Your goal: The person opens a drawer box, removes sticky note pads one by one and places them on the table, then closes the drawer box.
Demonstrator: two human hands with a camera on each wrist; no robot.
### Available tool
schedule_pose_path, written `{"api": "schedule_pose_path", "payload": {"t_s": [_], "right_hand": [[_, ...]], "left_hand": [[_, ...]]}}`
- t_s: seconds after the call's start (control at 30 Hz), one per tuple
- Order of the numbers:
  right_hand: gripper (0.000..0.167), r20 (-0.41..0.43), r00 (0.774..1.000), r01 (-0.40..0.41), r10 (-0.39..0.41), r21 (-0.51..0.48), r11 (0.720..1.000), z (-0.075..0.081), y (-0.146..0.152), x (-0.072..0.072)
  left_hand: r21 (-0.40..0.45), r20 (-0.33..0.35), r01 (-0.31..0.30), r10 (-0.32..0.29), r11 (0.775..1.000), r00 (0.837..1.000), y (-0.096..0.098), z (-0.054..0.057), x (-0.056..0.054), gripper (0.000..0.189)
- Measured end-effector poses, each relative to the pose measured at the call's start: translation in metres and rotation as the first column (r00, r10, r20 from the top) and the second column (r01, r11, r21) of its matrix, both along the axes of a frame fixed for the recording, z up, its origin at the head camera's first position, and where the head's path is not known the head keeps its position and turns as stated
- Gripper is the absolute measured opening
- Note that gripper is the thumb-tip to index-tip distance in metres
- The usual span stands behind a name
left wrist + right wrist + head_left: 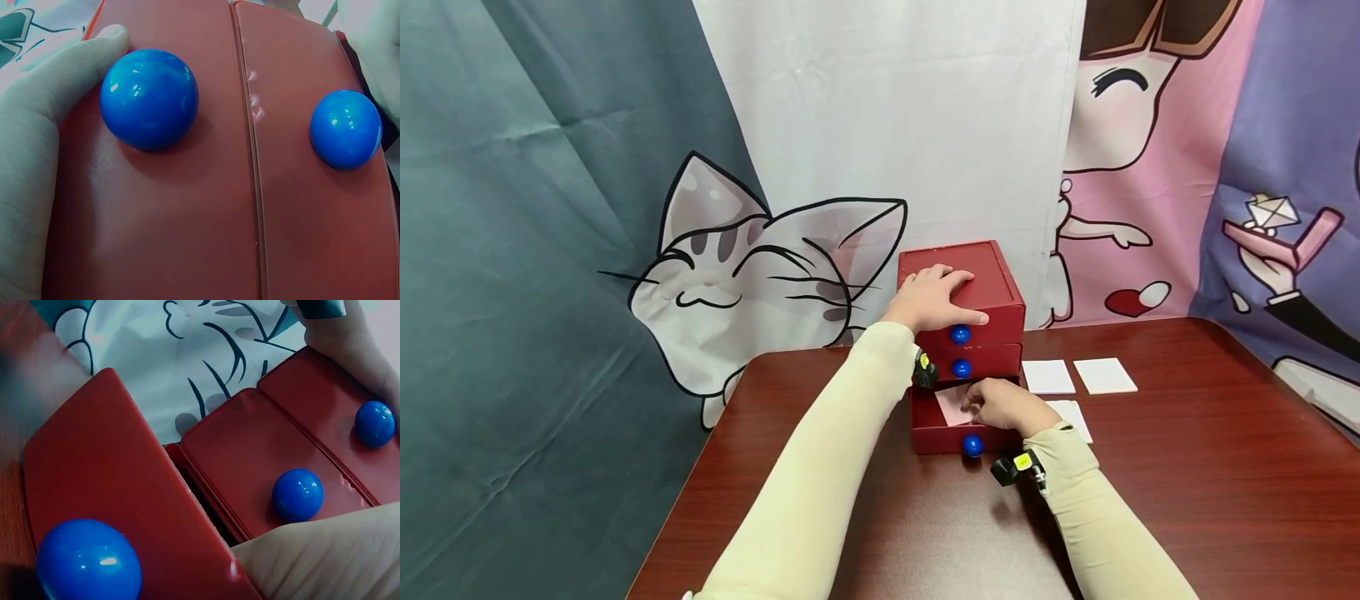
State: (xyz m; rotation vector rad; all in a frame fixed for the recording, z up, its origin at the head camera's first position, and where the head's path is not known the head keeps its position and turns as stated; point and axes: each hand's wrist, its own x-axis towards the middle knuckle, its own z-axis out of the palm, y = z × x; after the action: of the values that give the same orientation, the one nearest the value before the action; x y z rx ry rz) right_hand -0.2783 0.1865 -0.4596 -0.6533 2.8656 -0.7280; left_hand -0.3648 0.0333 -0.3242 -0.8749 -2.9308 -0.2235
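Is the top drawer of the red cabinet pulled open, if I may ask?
No, the head view shows the top drawer closed, while the bottom drawer is pulled out with the right hand inside it.

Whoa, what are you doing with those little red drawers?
A person has both hands at a small red drawer unit. Their left hand rests on top, while their right hand is in the open bottom drawer, at a pale pinkish paper; I can't tell if it's gripped. The top drawer and middle drawer are closed. Three white squares lie on the table to the right.
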Motion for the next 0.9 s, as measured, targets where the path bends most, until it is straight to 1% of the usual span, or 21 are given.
{"api": "schedule_pose_path", "payload": {"t_s": [0.13, 0.27, 0.37, 0.47, 0.63, 0.77, 0.9], "right_hand": [[0.016, -0.003, 1.0, -0.024, 0.025, 0.04, 0.999, 0.0003, -0.0011, -0.002], [0.018, 0.0, 1.0, -0.03, 0.03, 0.062, 0.998, 0.0006, -0.0023, -0.0034], [0.018, 0.014, 1.0, -0.019, 0.018, 0.079, 0.997, 0.0002, -0.0025, -0.0042], [0.028, 0.035, 0.999, -0.006, 0.003, 0.084, 0.996, -0.0009, -0.0026, -0.0051], [0.041, 0.072, 0.997, 0.014, -0.018, 0.056, 0.998, -0.0035, -0.0043, -0.006], [0.042, 0.078, 0.997, 0.019, -0.024, 0.058, 0.998, -0.0054, -0.0051, -0.006], [0.04, 0.071, 0.997, 0.025, -0.031, 0.074, 0.997, -0.0063, -0.0058, -0.0061]], "left_hand": [[-0.004, -0.002, 0.002, -0.002, 1.0, 1.0, -0.0002, 0.0003, -0.0001, 0.087], [-0.007, -0.005, -0.003, 0.003, 1.0, 1.0, -0.0009, 0.0006, 0.0006, 0.087], [-0.009, -0.006, -0.001, 0.001, 1.0, 1.0, -0.0007, 0.0008, 0.0011, 0.086], [-0.011, -0.007, 0.002, -0.002, 1.0, 1.0, -0.0004, 0.0013, 0.0012, 0.086], [-0.008, -0.004, 0.0, 0.0, 1.0, 1.0, -0.0006, 0.0019, 0.0019, 0.086], [-0.006, -0.003, 0.002, -0.002, 1.0, 1.0, -0.0007, 0.0012, 0.0023, 0.087], [-0.011, -0.006, 0.0, 0.0, 1.0, 1.0, -0.0001, 0.0011, 0.0022, 0.087]]}}
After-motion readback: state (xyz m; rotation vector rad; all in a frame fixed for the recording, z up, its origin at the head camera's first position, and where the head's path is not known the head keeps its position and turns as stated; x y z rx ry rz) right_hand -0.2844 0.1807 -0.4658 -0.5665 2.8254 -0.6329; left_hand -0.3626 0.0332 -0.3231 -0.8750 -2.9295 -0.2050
